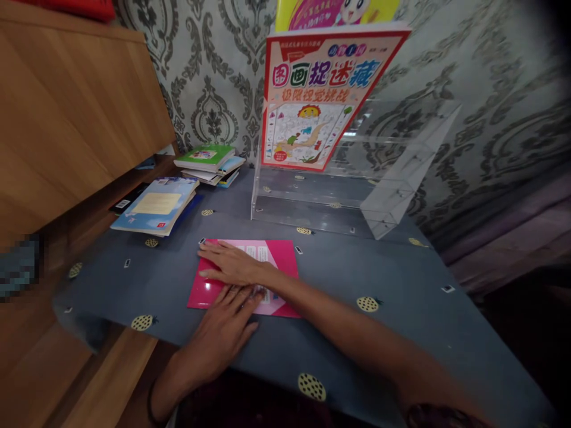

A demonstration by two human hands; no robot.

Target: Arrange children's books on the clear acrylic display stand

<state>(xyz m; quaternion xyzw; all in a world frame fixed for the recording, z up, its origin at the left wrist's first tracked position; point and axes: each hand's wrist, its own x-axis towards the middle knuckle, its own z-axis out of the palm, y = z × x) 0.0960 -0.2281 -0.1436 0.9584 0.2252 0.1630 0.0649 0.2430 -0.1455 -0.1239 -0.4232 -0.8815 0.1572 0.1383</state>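
Observation:
A pink book (285,267) lies flat on the table in front of me, with a paler panel of print on its cover. Across its upper left part my right hand (234,264) rests flat, fingers stretched out to the left. My left hand (229,321) lies just below, its fingers flat on the book's lower edge and close under the right hand. Neither hand grips anything. Part of the cover is hidden beneath both hands and the right forearm.
A clear acrylic rack (307,208) stands at the back, holding a red-bordered picture book (307,101) and a yellow book (285,13). To the left are a light blue book (154,205) and a stack topped by a green book (205,156). A wooden cabinet (80,107) borders the left side.

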